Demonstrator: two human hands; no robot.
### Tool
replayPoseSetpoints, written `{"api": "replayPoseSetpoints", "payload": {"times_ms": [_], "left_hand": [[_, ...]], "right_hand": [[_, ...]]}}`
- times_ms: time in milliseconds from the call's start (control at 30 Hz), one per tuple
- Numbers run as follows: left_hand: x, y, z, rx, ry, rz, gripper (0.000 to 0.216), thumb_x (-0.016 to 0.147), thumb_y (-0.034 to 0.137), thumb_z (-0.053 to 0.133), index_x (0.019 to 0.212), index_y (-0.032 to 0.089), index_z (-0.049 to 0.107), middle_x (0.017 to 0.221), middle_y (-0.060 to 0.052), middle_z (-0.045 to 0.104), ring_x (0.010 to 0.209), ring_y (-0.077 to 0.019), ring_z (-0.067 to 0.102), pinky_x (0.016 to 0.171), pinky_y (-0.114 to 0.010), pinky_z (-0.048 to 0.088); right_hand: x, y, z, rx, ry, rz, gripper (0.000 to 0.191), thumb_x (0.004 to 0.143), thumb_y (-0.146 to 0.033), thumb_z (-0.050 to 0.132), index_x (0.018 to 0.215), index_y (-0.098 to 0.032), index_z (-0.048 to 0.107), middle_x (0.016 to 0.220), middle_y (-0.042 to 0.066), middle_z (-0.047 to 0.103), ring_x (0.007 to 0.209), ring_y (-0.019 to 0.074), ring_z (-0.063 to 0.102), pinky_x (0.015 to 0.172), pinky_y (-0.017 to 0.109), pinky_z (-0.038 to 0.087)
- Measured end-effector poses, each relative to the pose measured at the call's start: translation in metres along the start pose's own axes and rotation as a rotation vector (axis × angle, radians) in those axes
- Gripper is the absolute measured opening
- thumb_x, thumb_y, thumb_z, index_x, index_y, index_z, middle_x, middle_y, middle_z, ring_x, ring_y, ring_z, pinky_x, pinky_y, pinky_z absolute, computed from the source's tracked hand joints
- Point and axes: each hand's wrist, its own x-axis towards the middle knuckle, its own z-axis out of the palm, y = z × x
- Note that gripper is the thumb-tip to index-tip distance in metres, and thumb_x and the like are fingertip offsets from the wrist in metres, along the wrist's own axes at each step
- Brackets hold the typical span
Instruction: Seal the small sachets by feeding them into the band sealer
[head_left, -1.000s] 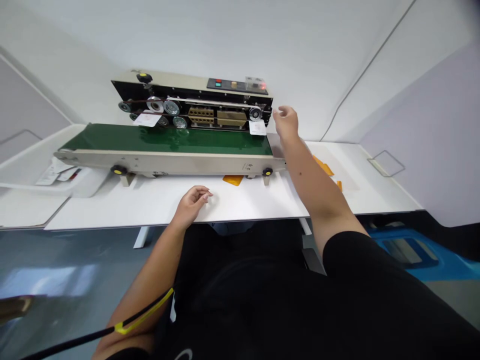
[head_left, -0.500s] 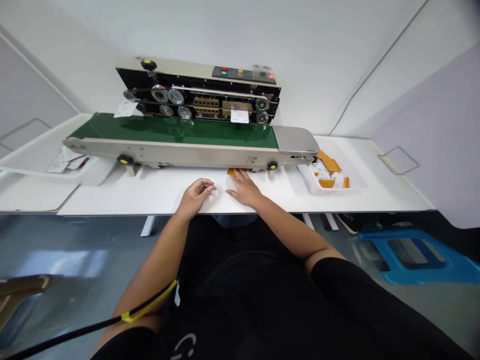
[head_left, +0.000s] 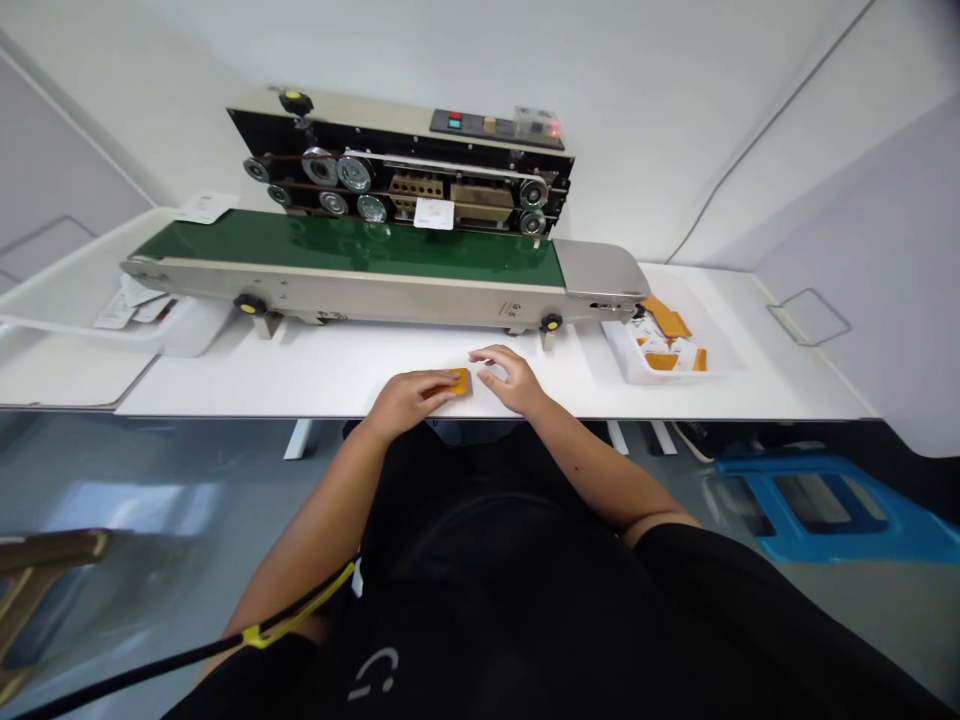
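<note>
Between the fingers and thumb of my left hand (head_left: 409, 402) is a small orange packet (head_left: 460, 382), held just over the white table near its front edge. To the right of it, my right hand (head_left: 513, 380) is open, thumb and fingers apart, with nothing in it. Behind both hands stands a band sealing machine with a green conveyor belt (head_left: 330, 245). A white packet (head_left: 433, 213) is at its heating blocks, and another white packet (head_left: 206, 207) is at the belt's left end.
On the right, a clear plastic bin (head_left: 637, 365) contains several orange and white packets. A larger translucent bin (head_left: 191, 335) with white packets stands on the left. A blue stool (head_left: 832, 510) is on the floor at right. A cable (head_left: 772, 130) runs down the wall.
My left hand has taken hold of the orange packet, which was under my right hand by the machine's base. My right hand has drawn back. Both white packets moved left along the machine.
</note>
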Motion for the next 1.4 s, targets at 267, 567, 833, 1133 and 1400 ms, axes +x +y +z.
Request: {"api": "replayPoseSetpoints", "payload": {"times_ms": [267,567,833,1133,1400], "left_hand": [[-0.009,0.007,-0.007,-0.16,0.431,-0.189,0.032,0.1,0.046,0.063,0.096,0.022,0.083,0.099,-0.006,0.083,0.094,-0.0224,0.078,0.091,-0.035,0.061],[-0.003,0.0,-0.007,-0.486,0.449,-0.37,0.031,0.086,0.049,0.077,0.087,0.018,0.075,0.075,-0.003,0.072,0.062,-0.0148,0.062,0.06,-0.027,0.054],[0.001,0.001,-0.01,-0.534,0.426,-0.389,0.036,0.086,0.053,0.079,0.088,0.018,0.074,0.069,0.0,0.066,0.056,-0.0115,0.055,0.055,-0.024,0.047],[0.004,-0.002,-0.008,-0.545,0.322,-0.4,0.045,0.083,0.06,0.081,0.096,0.018,0.074,0.075,-0.001,0.07,0.063,-0.0139,0.062,0.064,-0.027,0.053],[0.003,-0.002,-0.011,-0.477,0.208,-0.356,0.042,0.089,0.061,0.075,0.096,0.019,0.077,0.093,-0.006,0.078,0.084,-0.0204,0.071,0.078,-0.031,0.057]], "right_hand": [[0.009,-0.008,0.029,-0.06,-0.177,0.085,0.02,0.099,-0.036,0.067,0.107,-0.022,0.079,0.103,0.009,0.08,0.096,0.0233,0.071,0.095,0.042,0.056],[0.017,-0.019,0.034,0.557,0.03,0.623,0.038,0.074,-0.054,0.086,0.086,-0.02,0.072,0.067,0.0,0.071,0.056,0.0124,0.061,0.053,0.025,0.05],[0.01,-0.017,0.043,0.695,0.135,0.679,0.039,0.071,-0.052,0.088,0.084,-0.02,0.068,0.065,0.001,0.073,0.052,0.0118,0.061,0.053,0.025,0.05],[0.006,-0.012,0.042,0.696,0.121,0.693,0.048,0.07,-0.06,0.088,0.084,-0.022,0.062,0.072,0.001,0.075,0.06,0.0142,0.067,0.062,0.028,0.055],[0.008,-0.02,0.038,0.477,-0.051,0.612,0.036,0.08,-0.053,0.08,0.094,-0.021,0.07,0.082,-0.001,0.07,0.069,0.0142,0.062,0.061,0.026,0.049]]}}
